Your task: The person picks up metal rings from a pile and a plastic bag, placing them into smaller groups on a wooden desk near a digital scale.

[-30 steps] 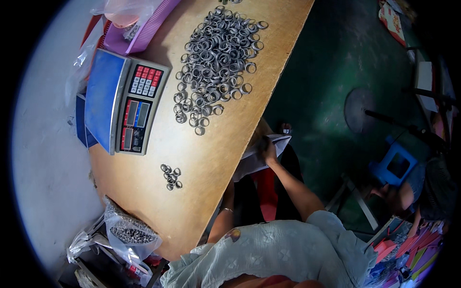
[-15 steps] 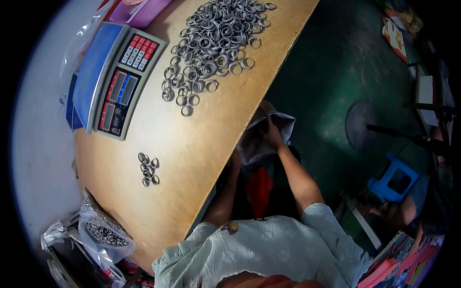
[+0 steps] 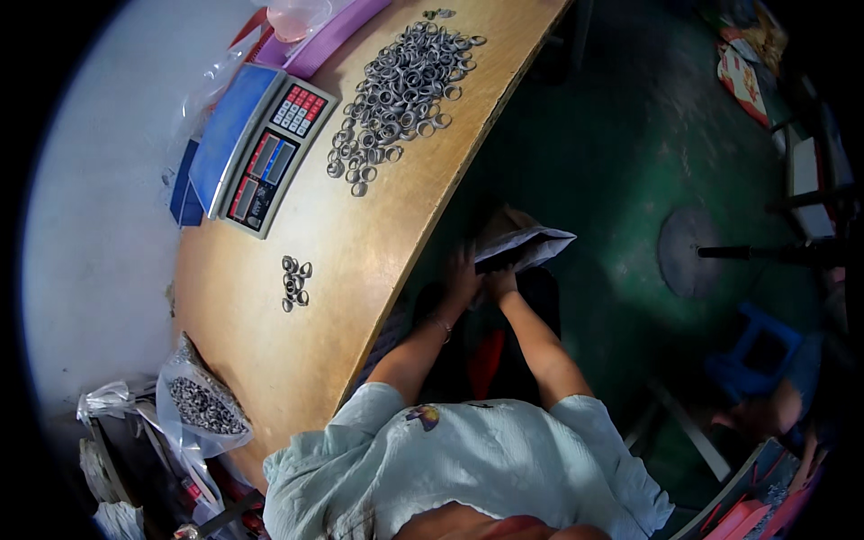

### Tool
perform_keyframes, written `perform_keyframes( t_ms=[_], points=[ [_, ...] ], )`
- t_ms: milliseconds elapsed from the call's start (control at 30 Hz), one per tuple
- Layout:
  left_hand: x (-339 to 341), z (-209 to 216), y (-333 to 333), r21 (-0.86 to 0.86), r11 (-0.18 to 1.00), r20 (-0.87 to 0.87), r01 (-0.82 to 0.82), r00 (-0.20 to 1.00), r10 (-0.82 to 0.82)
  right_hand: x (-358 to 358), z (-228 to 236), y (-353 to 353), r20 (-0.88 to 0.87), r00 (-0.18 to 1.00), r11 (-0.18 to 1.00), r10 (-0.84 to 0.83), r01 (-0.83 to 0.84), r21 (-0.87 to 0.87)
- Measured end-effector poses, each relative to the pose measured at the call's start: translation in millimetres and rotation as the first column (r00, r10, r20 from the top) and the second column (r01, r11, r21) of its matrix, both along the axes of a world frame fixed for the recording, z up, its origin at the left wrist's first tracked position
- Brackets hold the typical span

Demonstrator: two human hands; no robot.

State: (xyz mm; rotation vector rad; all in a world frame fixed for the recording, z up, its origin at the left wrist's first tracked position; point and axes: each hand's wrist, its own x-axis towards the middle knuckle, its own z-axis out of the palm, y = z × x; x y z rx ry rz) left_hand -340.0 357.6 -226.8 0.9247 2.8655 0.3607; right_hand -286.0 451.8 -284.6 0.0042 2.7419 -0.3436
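Note:
Beside the table edge, low over my lap, is a pale woven-looking bag (image 3: 540, 238) with its mouth gaping and dark inside. My right hand (image 3: 500, 283) is closed on the near part of its rim. At the bag's left side, my left hand (image 3: 463, 268) grips its edge, though shadow blurs the fingers. On the wooden table (image 3: 360, 261) lies a large heap of grey metal rings (image 3: 409, 85). A small cluster of rings (image 3: 294, 284) sits apart, nearer to me. What the bag contains is hidden.
A blue-topped weighing scale (image 3: 270, 162) stands by the wall, with a purple basket (image 3: 333, 40) behind it. A clear bag of small grey pieces (image 3: 202, 405) rests at the table's near left corner. On the right are a blue stool (image 3: 756, 351) and a round stand base (image 3: 688, 252).
The bag has tilted and its mouth has swung to the right. My right hand has drawn back toward me, and my left hand has come out from beneath the table edge. The view has shifted.

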Motion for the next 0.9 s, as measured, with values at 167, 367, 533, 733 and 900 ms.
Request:
perform_keyframes(
  t_ms=[167,367,533,733,900],
  points=[
    [-41.8,-43.0,0.8,-0.207,0.910,0.274,-0.360,0.871,0.407,5.7,18.2,-2.1,0.104,0.973,0.978,0.205,-0.208,0.018],
    [-51.2,-62.7,-21.3,0.171,0.680,0.098,-0.713,0.699,0.709,26.3,72.6,19.4,0.194,0.960,0.974,0.204,-0.220,0.060],
    [-41.0,-65.6,-24.5,0.192,0.717,0.112,-0.670,0.741,0.662,32.7,43.7,-8.6,0.375,0.906,0.965,0.198,-0.247,0.087],
    [-16.6,-39.4,-26.6,0.304,0.850,0.043,-0.431,0.897,0.440,21.2,70.5,-10.6,0.471,0.865,0.968,0.173,-0.237,0.079],
    [34.6,0.2,-21.3,0.494,0.819,0.242,-0.292,0.951,0.193,42.7,31.9,-10.0,0.075,0.981,0.971,0.177,-0.187,0.151]
  ],
)
